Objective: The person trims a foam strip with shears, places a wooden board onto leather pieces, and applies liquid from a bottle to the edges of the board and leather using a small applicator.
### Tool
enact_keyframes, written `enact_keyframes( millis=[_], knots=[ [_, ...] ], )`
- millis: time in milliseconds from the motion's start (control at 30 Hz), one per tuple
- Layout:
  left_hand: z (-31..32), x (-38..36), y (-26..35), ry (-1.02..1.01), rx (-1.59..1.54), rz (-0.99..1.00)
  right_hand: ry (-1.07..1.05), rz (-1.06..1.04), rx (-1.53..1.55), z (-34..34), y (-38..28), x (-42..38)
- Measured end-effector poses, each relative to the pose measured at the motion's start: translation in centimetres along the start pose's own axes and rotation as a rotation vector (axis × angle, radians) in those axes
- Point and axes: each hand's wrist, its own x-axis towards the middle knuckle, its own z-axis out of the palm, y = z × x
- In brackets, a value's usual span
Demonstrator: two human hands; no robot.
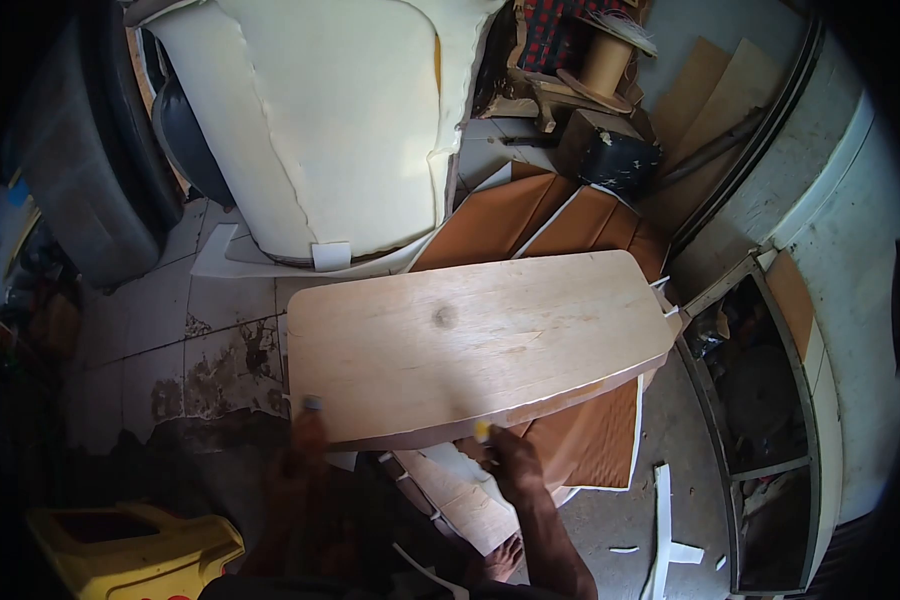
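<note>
A pale wooden board [470, 345] with rounded corners and a knot mark lies across the view in front of me. My left hand [300, 450], dark and blurred, is at the board's near left corner. It is closed around a small orange-brown object [311, 425] with a grey end, whose kind I cannot make out. Beside the near edge, right of the middle, my right hand [518, 465] is closed on a small object with a yellow end [483, 431]; the fingers hide the rest. Brown quilted upholstery [585, 440] with white edges shows below and behind the board.
A large cream-covered padded piece [340, 120] stands behind the board. At right is a metal frame [730, 470]; white offcuts [662, 530] lie on the floor. A yellow plastic case [135, 545] sits at lower left. A spool [606, 65] stands at the back right.
</note>
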Motion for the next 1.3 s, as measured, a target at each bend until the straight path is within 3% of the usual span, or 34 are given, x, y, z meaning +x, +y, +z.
enact_keyframes(
  millis=[67, 100, 167, 200, 267, 300, 367, 400, 433, 467, 500, 533, 567, 633, 800, 867, 967, 1033, 1133, 1200, 1267, 1300],
  knots=[
    [-1.7, 1.9, -2.5, 0.239, 0.047, -0.024, 0.034, -0.014, 0.268, -4.0, 0.0, 2.4],
    [-2.7, 3.3, -5.3, 0.243, 0.045, -0.024, 0.032, -0.027, 0.328, -5.3, -0.4, 3.1],
    [-3.5, 5.3, -10.7, 0.483, 0.615, 0.140, -0.030, -0.138, 0.410, -7.7, -0.6, 4.1],
    [-2.9, 5.7, -8.9, 0.483, 0.606, 0.144, -0.029, -0.146, 0.407, -7.6, -1.1, 4.0],
    [-1.6, 5.9, -1.0, 0.598, 0.349, 0.511, 0.225, -0.163, 0.407, -7.1, -2.4, 3.2],
    [-1.0, 6.3, 2.7, 0.598, 0.339, 0.514, 0.227, -0.173, 0.406, -7.3, -2.5, 3.4],
    [-0.1, 6.9, 8.0, 0.200, 0.203, -0.075, 0.127, -0.202, 0.365, -7.8, -1.9, 3.6],
    [0.0, 9.0, 5.3, 0.202, 0.198, -0.065, 0.078, -0.526, -0.196, -7.5, -1.4, 3.3],
    [0.0, 12.6, 0.0, -0.094, -0.348, -0.201, 0.079, -0.537, -0.192, -6.6, -1.6, 2.9],
    [0.4, 14.5, -2.8, -0.404, -0.891, -0.331, 0.127, -0.613, -0.425, -5.6, -2.3, 2.4],
    [0.7, 14.2, -2.5, -0.415, -0.896, -0.323, 0.180, -0.683, -0.661, -5.4, -2.9, 2.2],
    [0.6, 13.4, -1.5, -0.414, -0.841, -0.303, 0.058, -0.477, -0.059, -6.3, -2.0, 3.9],
    [0.3, 12.5, -0.5, -0.412, -0.784, -0.283, 0.065, -0.488, -0.057, -7.7, -1.7, 5.1],
    [-0.1, 9.7, 2.6, -0.398, -0.845, -0.246, 0.209, -0.193, 0.263, -6.6, -3.3, 5.1],
    [0.6, 4.4, 12.6, -0.379, -1.095, -0.187, 0.157, -0.292, 0.269, -6.6, -8.3, 4.9],
    [1.5, 4.5, 14.5, -0.529, -1.087, -0.102, 0.110, -0.404, 0.328, -6.6, -11.3, 4.9],
    [5.8, 5.7, 14.5, -0.580, -1.311, -0.236, 0.105, -0.580, 0.342, -7.6, -15.9, 3.9],
    [9.9, 5.3, 13.9, -0.648, -1.285, -0.278, 0.292, -0.699, 0.236, -8.0, -18.1, 2.6],
    [15.8, 4.9, 11.1, -0.723, -1.194, -0.397, 0.368, -0.742, 0.129, -10.9, -17.2, 2.4],
    [18.8, 4.4, 7.9, -0.740, -1.124, -0.492, 0.356, -0.631, 0.099, -13.1, -14.7, 3.4],
    [20.6, 4.4, 4.8, -0.648, -0.735, -0.475, 0.335, -0.477, -0.012, -14.9, -12.8, 4.7],
    [20.6, 4.5, 3.9, -0.660, -0.728, -0.478, 0.340, -0.432, -0.092, -15.5, -12.0, 5.5]
  ],
)
